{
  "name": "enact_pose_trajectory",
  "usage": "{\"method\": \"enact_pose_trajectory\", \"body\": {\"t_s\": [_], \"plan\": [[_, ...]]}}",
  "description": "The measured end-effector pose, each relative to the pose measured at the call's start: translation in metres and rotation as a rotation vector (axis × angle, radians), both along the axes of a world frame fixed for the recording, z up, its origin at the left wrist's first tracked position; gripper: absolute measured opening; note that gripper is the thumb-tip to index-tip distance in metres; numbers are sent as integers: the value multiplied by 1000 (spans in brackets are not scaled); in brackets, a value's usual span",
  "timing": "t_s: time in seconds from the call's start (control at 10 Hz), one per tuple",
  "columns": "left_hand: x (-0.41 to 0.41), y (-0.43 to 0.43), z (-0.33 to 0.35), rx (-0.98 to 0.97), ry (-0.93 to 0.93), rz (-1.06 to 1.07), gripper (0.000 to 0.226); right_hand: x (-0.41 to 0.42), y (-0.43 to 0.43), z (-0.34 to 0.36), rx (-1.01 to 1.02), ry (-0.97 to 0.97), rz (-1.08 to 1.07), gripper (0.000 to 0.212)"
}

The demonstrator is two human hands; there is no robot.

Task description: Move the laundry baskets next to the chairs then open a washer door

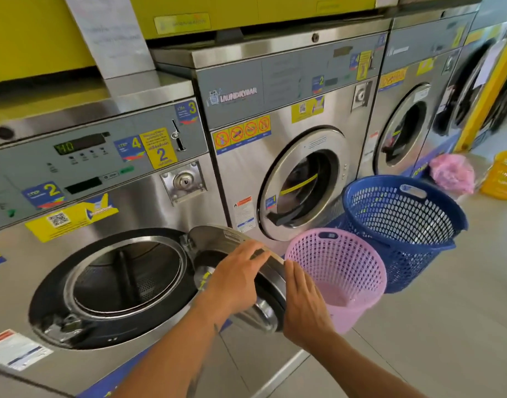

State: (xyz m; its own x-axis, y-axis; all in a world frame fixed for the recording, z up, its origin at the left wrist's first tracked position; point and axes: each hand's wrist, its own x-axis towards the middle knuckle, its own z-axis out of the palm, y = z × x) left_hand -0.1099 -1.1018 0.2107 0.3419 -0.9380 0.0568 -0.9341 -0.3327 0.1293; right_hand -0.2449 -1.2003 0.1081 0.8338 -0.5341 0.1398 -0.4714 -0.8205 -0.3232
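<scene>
The washer door (215,238) is the thing in hand. It stands swung out on its right-side hinge from the nearest washer (131,196), low and just left of centre in view, with the drum opening (123,280) bare at nine o'clock from it. By my reading the door-opening step is under way or all but done. What remains seems to be carrying the door through its arc until it stays open by itself, then letting go.

The pink basket (341,262) sits at three o'clock from the door, just beside its swinging edge. The next push therefore calls for care not to knock the basket, or for nudging it aside first. The blue basket (401,214) stands at one o'clock from the pink one, touching or nearly so. No chairs show, so whether the baskets are where the task wants them cannot be told.

The left hand (235,280) reaches in from six o'clock, forearm extended, and rests on the door's upper rim with its fingers laid nearly straight across it. The thumb is hidden. The right hand (301,303) stands flat and upright, fingers together and straight, palm against the door's outer edge, between door and pink basket. Neither hand is wrapped round anything.

Farther off at two o'clock are a pink bag (451,172) and a yellow basket (502,176).
</scene>
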Motion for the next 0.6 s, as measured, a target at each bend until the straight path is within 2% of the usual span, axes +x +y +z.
{"method": "enact_pose_trajectory", "body": {"t_s": [0.1,0.3,0.4,0.5,0.6], "plan": [[-4,-10,2,8,26,27,80,0,-14,3,25,-4,20,128],[-13,-1,3,-31,97,166,75,-3,-21,42,164,-3,96,106],[-21,38,8,-42,108,279,67,2,1,80,153,-120,171,88],[-17,80,17,-75,53,388,58,14,24,107,121,-166,231,80],[-4,141,41,-80,-38,592,55,33,63,146,76,-113,360,72]]}}
